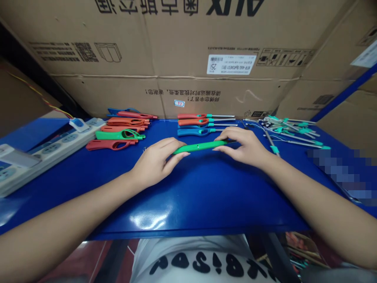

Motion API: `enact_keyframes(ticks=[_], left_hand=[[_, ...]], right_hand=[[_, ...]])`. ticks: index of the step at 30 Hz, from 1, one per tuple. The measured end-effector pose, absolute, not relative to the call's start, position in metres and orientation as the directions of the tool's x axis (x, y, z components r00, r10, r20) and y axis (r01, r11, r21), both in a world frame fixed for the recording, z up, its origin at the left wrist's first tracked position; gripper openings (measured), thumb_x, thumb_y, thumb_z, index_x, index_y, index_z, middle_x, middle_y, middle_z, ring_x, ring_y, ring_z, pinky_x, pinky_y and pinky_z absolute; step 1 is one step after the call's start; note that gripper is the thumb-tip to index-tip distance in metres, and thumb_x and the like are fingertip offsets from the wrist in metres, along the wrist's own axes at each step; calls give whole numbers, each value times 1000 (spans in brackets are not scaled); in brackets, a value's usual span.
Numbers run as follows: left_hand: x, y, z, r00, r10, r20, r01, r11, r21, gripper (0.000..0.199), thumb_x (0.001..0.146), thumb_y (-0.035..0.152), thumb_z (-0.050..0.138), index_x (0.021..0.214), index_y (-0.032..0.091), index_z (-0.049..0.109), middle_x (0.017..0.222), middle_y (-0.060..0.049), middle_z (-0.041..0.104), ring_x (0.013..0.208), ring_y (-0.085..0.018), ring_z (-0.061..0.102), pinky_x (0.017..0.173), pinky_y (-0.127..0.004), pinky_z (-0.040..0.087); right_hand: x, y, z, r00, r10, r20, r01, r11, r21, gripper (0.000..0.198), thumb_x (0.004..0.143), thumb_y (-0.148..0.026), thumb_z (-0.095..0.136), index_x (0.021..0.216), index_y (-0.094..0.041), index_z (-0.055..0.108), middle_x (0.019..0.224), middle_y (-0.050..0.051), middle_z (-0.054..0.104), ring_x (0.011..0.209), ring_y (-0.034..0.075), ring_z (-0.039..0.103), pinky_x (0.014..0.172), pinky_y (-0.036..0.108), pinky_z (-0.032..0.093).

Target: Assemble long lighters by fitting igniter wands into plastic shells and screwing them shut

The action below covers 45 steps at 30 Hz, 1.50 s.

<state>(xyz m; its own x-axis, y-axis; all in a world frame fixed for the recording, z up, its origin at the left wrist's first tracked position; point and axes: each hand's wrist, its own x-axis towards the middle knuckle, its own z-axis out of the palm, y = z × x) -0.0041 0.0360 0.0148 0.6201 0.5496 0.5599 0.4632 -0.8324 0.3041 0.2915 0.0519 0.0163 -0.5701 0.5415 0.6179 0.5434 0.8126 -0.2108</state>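
A green lighter body [198, 147], seen edge-on, is held level above the blue table by both hands. My left hand [159, 159] pinches its left end between thumb and fingers. At the other end, my right hand [246, 145] grips it the same way, and a thin dark piece shows beside those fingertips. Behind it lie several lighters with metal tubes, among them a blue lighter [196, 132] and an orange lighter [193, 122]. To the left is a row of lighter bodies without tubes, including a green one [118, 135] and a red one [112, 144].
Metal tubes with teal ends and wires [291, 127] are heaped at the back right. A white power strip [55, 147] with a plug runs along the left. A large cardboard box [176, 47] stands behind the blue table [191, 196]. A blurred patch covers something at right.
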Motion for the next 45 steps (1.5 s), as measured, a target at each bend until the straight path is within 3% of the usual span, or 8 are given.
enact_keyframes(ticks=[9,16,18,21,24,29,39,45], left_hand=[[-1,28,8,674,519,525,470,-850,238,28,100,30,56,119,12,66,99,-8,69,84,-17,66,78,-26,51],[6,23,6,628,657,417,465,-747,475,26,100,32,53,97,13,70,86,-7,66,77,-16,61,71,-25,47],[11,22,8,553,785,277,434,-556,709,33,99,37,54,79,14,67,68,-3,61,62,-13,55,59,-22,42],[18,18,12,487,864,-126,219,19,975,46,99,45,51,66,14,60,46,5,40,37,-6,30,38,-18,23],[22,13,18,540,756,-370,-6,444,896,41,101,40,49,77,11,65,51,4,46,33,-2,19,32,-15,13],[20,12,27,668,527,-526,-88,757,647,44,106,33,39,88,7,70,52,6,42,32,0,13,28,-12,12],[22,12,24,645,554,-526,-67,728,683,31,105,29,47,89,12,67,52,6,43,32,0,17,29,-10,15],[19,18,15,554,743,-376,35,431,902,41,99,39,58,68,12,59,50,4,46,34,0,25,32,-12,17]], right_hand=[[279,34,22,-678,421,602,561,826,55,20,95,-36,65,92,-16,66,85,6,72,80,20,66,78,36,44],[272,34,19,-731,435,526,566,817,111,24,99,-36,58,103,-15,68,98,8,73,89,22,65,84,37,43],[270,34,20,-749,414,517,554,820,146,31,99,-39,57,115,-14,67,107,11,73,96,24,65,86,39,44],[266,31,22,-786,353,508,504,842,193,44,97,-46,59,126,-14,63,115,13,72,99,25,65,86,41,47],[266,30,21,-790,259,556,440,871,219,35,99,-34,57,127,-13,62,119,13,73,102,24,66,89,41,51],[266,27,20,-750,148,644,363,907,215,30,96,-20,60,125,-15,61,115,11,75,103,22,69,90,39,56],[255,21,13,-735,189,651,325,941,94,14,97,-17,55,109,-14,62,98,13,76,94,22,72,81,37,59],[262,30,13,-760,214,614,347,932,105,17,97,-23,59,111,-14,62,106,15,74,100,22,71,85,37,58]])
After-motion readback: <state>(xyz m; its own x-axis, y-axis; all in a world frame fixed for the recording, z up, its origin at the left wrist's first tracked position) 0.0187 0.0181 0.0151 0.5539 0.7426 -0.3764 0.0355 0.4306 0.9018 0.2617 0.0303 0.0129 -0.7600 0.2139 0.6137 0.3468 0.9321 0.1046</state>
